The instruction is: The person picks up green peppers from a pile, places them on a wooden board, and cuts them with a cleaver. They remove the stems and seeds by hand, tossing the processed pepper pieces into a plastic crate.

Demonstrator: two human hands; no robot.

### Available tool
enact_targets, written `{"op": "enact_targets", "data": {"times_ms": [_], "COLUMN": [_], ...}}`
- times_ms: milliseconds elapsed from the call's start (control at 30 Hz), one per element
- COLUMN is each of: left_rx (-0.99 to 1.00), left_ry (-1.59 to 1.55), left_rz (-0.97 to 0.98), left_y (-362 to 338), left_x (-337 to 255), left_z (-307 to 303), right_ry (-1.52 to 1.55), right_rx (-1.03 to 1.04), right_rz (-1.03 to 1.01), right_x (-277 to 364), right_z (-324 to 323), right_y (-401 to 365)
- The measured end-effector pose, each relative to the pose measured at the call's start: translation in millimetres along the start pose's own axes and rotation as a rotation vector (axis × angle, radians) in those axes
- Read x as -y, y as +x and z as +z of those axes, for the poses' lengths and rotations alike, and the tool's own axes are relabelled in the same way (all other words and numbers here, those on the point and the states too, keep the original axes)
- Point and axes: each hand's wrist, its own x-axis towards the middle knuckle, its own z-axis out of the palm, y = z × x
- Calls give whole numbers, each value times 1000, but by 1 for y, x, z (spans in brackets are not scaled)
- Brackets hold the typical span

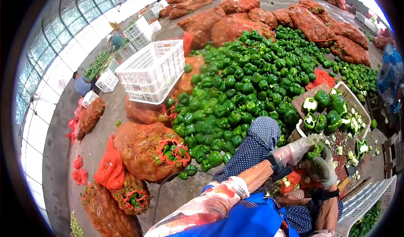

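My left hand (293, 150), in a pale glove, is closed with its fingertips at the top of a green bell pepper (314, 152). Below it, my gloved right hand (323, 169) wraps around the same pepper from the other side. Fingers partly cover the pepper, so I cannot make out a tool. Just beyond my hands, several peppers, some cut open with pale insides, lie in a white crate (362, 113) beside a brown board (299, 104). Pale pepper cores (352, 158) and scraps are scattered to the right of my hands.
A large heap of green peppers (248, 85) spreads ahead. Full red mesh sacks (143, 146) stand left and behind it. Stacked white crates (151, 68) stand at the left; another crate (366, 203) is at lower right. People (82, 84) sit farther left; a blue-clothed person (389, 79) is at right.
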Motion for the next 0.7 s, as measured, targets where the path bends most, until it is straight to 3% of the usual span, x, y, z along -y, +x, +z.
{"op": "enact_targets", "data": {"times_ms": [67,100,300,400,433,500,633,667,700], "left_rx": [-6,-35,-58,-56,-55,-2,-79,-96,-36], "left_ry": [142,109,-53,-104,-62,-134,-168,-48,357], "left_rz": [63,-27,9,28,30,-62,-130,-115,-15], "left_y": [10,5,7,3,0,2,6,7,3], "left_x": [11,4,6,1,-1,-3,7,2,-4], "left_z": [-12,-6,4,12,17,15,6,9,7], "right_ry": [-56,-116,-414,29,99,132,240,266,132], "right_rx": [-16,-49,-59,-101,-61,-43,-3,-17,-7], "right_rz": [49,83,8,-21,56,40,42,66,-12], "right_x": [5,7,23,18,16,9,24,26,12], "right_z": [0,2,7,17,6,-2,21,16,5], "right_y": [-1,0,-6,-12,-14,-14,-9,-10,-4]}}
